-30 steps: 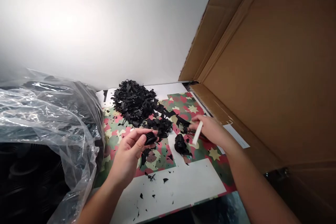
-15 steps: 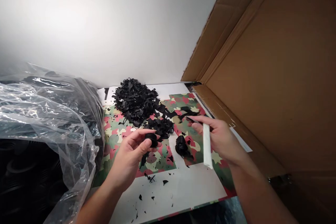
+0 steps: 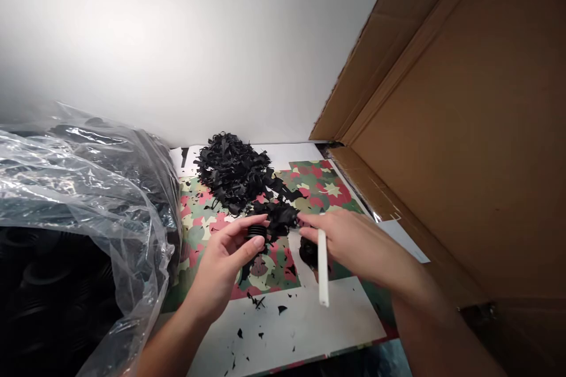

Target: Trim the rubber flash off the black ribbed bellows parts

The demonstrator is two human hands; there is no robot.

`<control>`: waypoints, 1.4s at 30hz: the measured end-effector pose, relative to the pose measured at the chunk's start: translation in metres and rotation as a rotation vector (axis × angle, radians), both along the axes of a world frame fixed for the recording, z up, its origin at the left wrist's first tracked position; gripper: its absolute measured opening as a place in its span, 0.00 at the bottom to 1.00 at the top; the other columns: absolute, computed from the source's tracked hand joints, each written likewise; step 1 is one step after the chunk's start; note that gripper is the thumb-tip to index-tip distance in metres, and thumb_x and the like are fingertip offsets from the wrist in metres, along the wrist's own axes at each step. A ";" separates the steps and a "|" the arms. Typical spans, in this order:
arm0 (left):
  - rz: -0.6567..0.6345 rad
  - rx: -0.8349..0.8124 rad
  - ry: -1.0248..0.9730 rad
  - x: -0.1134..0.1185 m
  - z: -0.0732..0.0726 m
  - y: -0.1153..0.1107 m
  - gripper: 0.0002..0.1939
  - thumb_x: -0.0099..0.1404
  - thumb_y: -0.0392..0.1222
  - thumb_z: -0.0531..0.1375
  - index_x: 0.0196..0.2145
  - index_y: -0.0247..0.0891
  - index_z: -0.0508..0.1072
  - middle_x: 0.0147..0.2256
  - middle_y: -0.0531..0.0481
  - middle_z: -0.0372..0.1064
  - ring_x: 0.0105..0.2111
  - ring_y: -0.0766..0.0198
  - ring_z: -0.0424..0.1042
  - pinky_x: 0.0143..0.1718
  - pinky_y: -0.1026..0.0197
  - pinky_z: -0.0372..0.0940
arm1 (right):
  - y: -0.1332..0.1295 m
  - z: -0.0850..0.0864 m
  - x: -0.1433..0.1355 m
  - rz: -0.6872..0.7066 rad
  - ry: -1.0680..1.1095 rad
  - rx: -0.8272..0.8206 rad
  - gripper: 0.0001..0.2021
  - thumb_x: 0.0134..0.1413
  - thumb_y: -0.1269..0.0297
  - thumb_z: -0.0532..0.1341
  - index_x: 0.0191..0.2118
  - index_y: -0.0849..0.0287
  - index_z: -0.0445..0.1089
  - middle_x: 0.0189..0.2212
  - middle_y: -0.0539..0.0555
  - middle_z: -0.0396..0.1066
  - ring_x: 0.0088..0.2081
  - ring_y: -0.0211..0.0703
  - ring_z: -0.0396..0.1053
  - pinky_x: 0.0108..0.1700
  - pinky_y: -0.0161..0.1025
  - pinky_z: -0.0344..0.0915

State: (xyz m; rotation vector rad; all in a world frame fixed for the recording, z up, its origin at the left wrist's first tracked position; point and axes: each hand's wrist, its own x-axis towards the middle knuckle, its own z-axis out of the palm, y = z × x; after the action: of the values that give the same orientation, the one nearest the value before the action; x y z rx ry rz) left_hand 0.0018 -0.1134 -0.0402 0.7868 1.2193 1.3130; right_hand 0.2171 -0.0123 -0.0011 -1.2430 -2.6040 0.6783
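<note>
My left hand (image 3: pixel 216 271) is closed with thumb and fingers around a small black ribbed rubber part (image 3: pixel 257 233), its ridges stacked like bellows. Just right of it, my right hand (image 3: pixel 358 247) holds a tool with a long white handle (image 3: pixel 323 274) that points down toward me; the tool's working end is hidden. The right fingertips reach to a small heap of black scraps (image 3: pixel 278 219). Partly behind that hand lies a black rounded piece (image 3: pixel 308 252) on the mat.
A large pile of black rubber scraps (image 3: pixel 230 171) sits at the back of the camouflage mat (image 3: pixel 318 174). Small crumbs lie on the white sheet (image 3: pixel 318 312) in front. A clear plastic bag (image 3: pixel 145 218) of black ribbed parts fills the left. Cardboard (image 3: pixel 464 129) walls the right.
My right hand has moved left from the mat's right side to the small scrap heap; the blurred black strip at its fingers no longer shows there. The left hand keeps its hold.
</note>
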 end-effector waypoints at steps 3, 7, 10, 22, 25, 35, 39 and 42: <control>0.007 0.015 0.015 0.001 0.001 0.000 0.18 0.60 0.50 0.72 0.46 0.45 0.83 0.46 0.45 0.79 0.43 0.58 0.74 0.40 0.63 0.71 | 0.005 0.007 0.003 -0.039 0.039 0.080 0.13 0.67 0.61 0.59 0.41 0.49 0.83 0.21 0.50 0.77 0.19 0.42 0.69 0.22 0.35 0.55; 0.026 0.045 0.020 0.001 0.002 0.001 0.16 0.60 0.49 0.71 0.45 0.42 0.82 0.45 0.45 0.78 0.43 0.57 0.74 0.40 0.62 0.71 | 0.009 0.003 -0.007 -0.012 0.165 0.065 0.19 0.71 0.59 0.56 0.62 0.49 0.74 0.25 0.50 0.80 0.25 0.45 0.74 0.27 0.37 0.63; 0.037 0.064 0.007 0.001 0.001 0.002 0.15 0.62 0.47 0.70 0.45 0.42 0.81 0.46 0.45 0.79 0.44 0.57 0.75 0.45 0.60 0.71 | 0.009 -0.001 -0.013 0.041 0.209 0.006 0.17 0.70 0.57 0.58 0.58 0.49 0.77 0.33 0.54 0.83 0.31 0.48 0.78 0.31 0.39 0.67; 0.073 0.106 -0.120 0.004 0.009 0.002 0.16 0.57 0.48 0.74 0.41 0.41 0.82 0.41 0.45 0.79 0.41 0.58 0.75 0.43 0.62 0.71 | -0.021 -0.029 -0.032 0.131 0.671 0.302 0.18 0.72 0.55 0.57 0.58 0.55 0.78 0.28 0.53 0.75 0.28 0.40 0.70 0.29 0.36 0.70; 0.078 0.097 -0.120 0.004 0.009 0.002 0.16 0.56 0.49 0.74 0.40 0.42 0.83 0.40 0.46 0.79 0.38 0.60 0.74 0.41 0.63 0.70 | -0.022 -0.034 -0.036 0.131 0.683 0.376 0.17 0.73 0.58 0.57 0.56 0.55 0.79 0.29 0.54 0.76 0.28 0.41 0.71 0.30 0.37 0.71; 0.066 0.090 -0.110 0.004 0.011 0.001 0.17 0.55 0.50 0.75 0.40 0.41 0.83 0.39 0.46 0.78 0.38 0.59 0.74 0.40 0.62 0.71 | -0.024 -0.036 -0.038 0.129 0.627 0.537 0.15 0.73 0.61 0.57 0.52 0.56 0.81 0.23 0.51 0.72 0.26 0.40 0.68 0.28 0.37 0.66; 0.071 0.092 -0.118 0.004 0.012 0.002 0.16 0.55 0.50 0.75 0.40 0.41 0.83 0.38 0.46 0.78 0.37 0.61 0.73 0.39 0.63 0.70 | -0.023 -0.037 -0.038 0.127 0.609 0.579 0.15 0.73 0.62 0.57 0.51 0.58 0.81 0.23 0.52 0.72 0.26 0.39 0.67 0.28 0.37 0.65; 0.065 0.096 -0.130 0.004 0.011 0.001 0.16 0.56 0.50 0.74 0.40 0.41 0.83 0.38 0.47 0.78 0.37 0.61 0.73 0.40 0.63 0.71 | -0.023 -0.037 -0.038 0.130 0.603 0.602 0.15 0.73 0.63 0.57 0.50 0.60 0.82 0.22 0.52 0.71 0.25 0.39 0.66 0.27 0.37 0.65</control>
State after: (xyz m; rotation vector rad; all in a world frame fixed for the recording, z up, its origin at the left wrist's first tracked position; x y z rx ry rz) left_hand 0.0058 -0.1121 -0.0291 0.7231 1.0933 1.4616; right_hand 0.1791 -0.0355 -0.0377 -0.5754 -2.1374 0.1974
